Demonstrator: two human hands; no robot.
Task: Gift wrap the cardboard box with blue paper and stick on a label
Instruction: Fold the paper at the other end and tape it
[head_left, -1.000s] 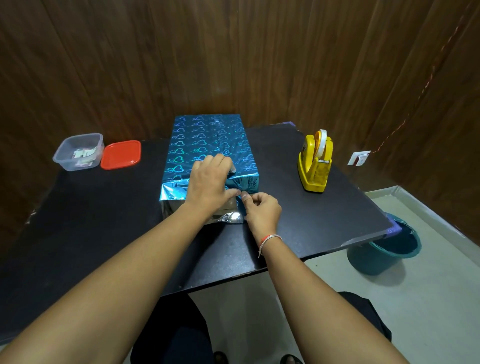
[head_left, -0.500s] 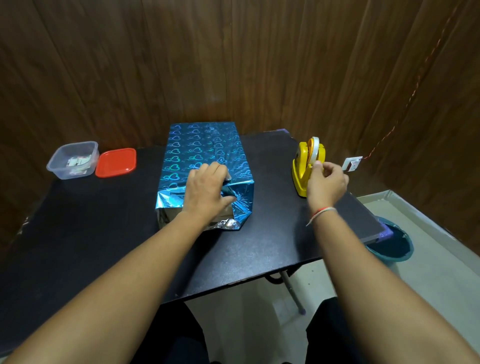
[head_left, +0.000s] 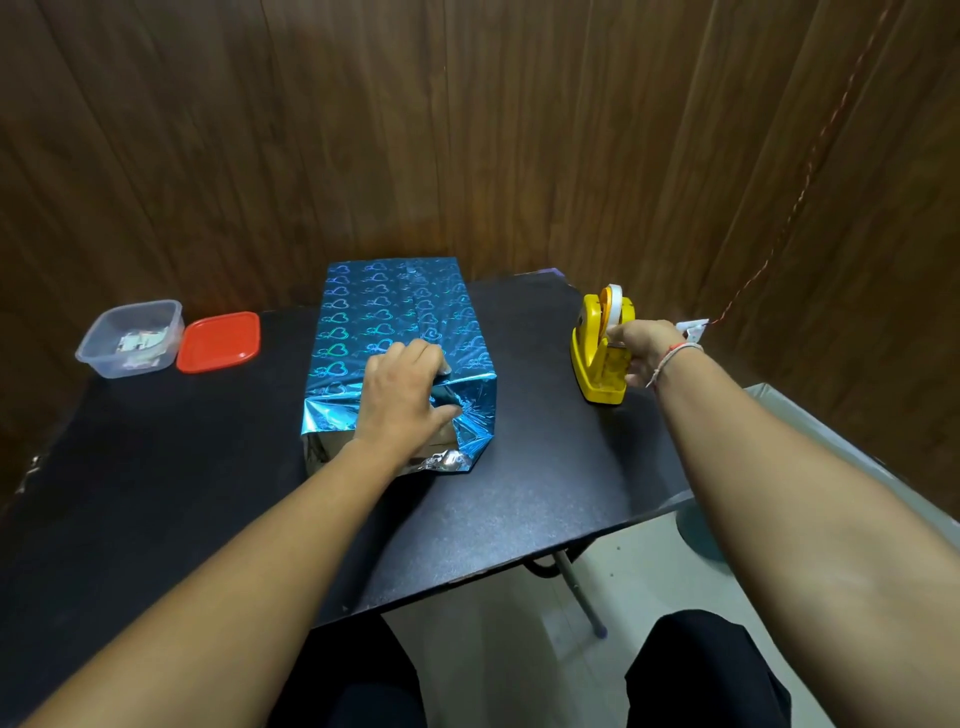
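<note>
**Holding the Shiny Blue Box and Reaching for the Tape**

A wall (head_left: 467, 130) of dark brown wood, with long lines running up and down it, is standing behind everything. A black table (head_left: 545, 493) with a flat, slightly speckled top is sitting in front of it.

The box (head_left: 395, 312) is sitting in the middle of the table, toward the back. It is long with square corners. Shiny blue paper with little heart shapes is covering its top. At the near end the paper is crinkled and bunched, and a silver fold is poking out at the bottom.

The left hand (head_left: 402, 400) is resting on the near end of the box. Its fingers are curling over the top edge and its thumb is pressing the folded paper down.

The tape holder (head_left: 600, 358) is sitting on the right side of the table, well apart from the box. It is yellow plastic, with a white and orange roll standing up in it. The right hand (head_left: 641, 351) is touching its right side. Its fingers are bent at the roll, but I cannot tell if they are pinching tape.

On the left side, a clear plastic tub (head_left: 130, 338) is holding small pale papers. No words can be read. A flat red lid (head_left: 218, 342) with round corners is lying just beside it.
</note>
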